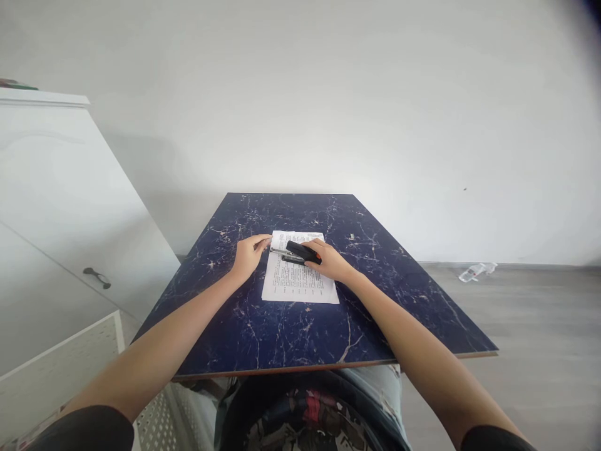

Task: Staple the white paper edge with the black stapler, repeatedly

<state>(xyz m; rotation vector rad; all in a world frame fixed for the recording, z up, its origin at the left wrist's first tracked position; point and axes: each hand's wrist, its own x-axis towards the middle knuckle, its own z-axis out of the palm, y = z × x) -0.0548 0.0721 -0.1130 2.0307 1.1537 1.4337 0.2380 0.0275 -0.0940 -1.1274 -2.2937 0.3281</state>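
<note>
Pale grey-white wall (300,94) backs everything from where I stand, with a tall white cabinet (51,181) to the person's left; its front is closed, so whatever it holds is hidden from me. Dark blue, marbled worktop (291,341) comes next, smooth-looking, and I'd guess a paper could skate on it if an arm dragged across. Below its left side sits a white, holed, box-like piece (119,332), and I can't make out anything inside. Printed paper (300,289) lies flat near the middle of the worktop, one sheet or several, I can't tell; a careless tug might crease it. Over it work two hands. The right hand (332,260) has its fingers wrapped on the back end of a black stapler (304,252), which is above the paper's upper half with its parts swung apart. The left hand (247,258) has its fingers gathered near the stapler's front, though whether they pinch something small or merely sit close to each other, I can't say. Between them juts the metal rail (278,251), the one part here meant to carry staples; I can't see whether any are loaded. If the top snapped down while those fingers were so near, it could nip one, and a tilt might spill any loose staples.
</note>
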